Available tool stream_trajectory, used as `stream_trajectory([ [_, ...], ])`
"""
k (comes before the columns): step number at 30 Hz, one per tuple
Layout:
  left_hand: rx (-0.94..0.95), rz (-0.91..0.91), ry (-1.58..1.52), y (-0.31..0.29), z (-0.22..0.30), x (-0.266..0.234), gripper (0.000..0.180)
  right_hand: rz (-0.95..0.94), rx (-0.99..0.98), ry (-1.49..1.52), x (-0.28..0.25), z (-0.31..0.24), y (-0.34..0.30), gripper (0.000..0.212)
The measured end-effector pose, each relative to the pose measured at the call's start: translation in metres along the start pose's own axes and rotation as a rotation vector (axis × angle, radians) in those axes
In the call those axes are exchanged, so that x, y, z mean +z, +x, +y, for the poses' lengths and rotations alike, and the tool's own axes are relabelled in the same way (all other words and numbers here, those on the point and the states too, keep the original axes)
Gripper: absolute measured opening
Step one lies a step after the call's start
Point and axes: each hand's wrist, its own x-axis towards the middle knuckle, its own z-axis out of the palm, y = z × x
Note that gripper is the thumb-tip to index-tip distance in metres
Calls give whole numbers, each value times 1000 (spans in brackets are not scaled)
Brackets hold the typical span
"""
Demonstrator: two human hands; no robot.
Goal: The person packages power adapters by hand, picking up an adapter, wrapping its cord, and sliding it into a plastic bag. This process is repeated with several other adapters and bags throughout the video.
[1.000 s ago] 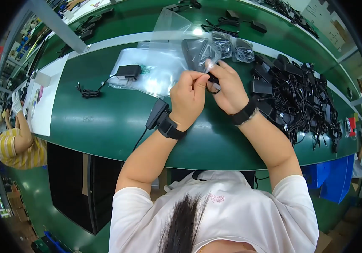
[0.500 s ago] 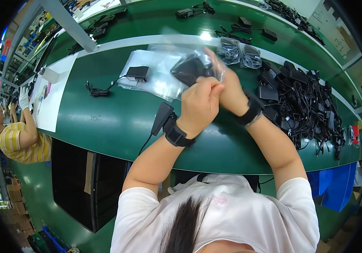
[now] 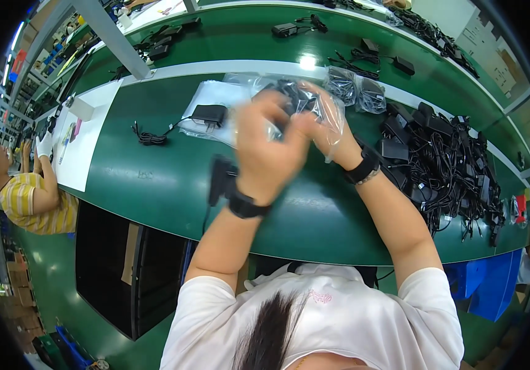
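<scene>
Clear plastic bag with a dark bundle inside is up between your two hands, above the green surface; the clock directions run from it. Your right hand lies behind the bag, its fingers curled against the plastic and holding it. Your left hand, at about half past seven, is blurred, with its fingers bent toward the bag; you cannot tell from this view whether they pinch it. You wear a black strap on the left wrist and a black band on the right.

At nine o'clock lies a stack of flat, clear plastic bags, partly hidden by your left hand. On the stack rests a black, boxy power adapter, its cable leading to a black coil farther out on the surface. Toward two o'clock, near your right hand, two black bundles in clear plastic sit side by side. Toward four o'clock spreads a large tangled heap of black adapters and cables. Well apart at eight o'clock, you have a co-worker in a yellow striped top, wearing a white glove.
</scene>
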Motion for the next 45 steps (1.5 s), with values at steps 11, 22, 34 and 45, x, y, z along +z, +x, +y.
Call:
stream_trajectory([
  [11,-1036,-181,-1005,-24,-30,18,32,31,480,361,17,-27,-12,44],
  [22,-1071,-396,-1172,-8,-47,1,26,-317,192,221,-16,-3,-10,44],
  [34,-1203,-476,-1346,-17,-29,13,36,84,208,109,-11,5,-5,16],
  [45,-1200,-220,-1090,-21,-43,14,30,-27,132,-315,-10,-21,3,33],
])
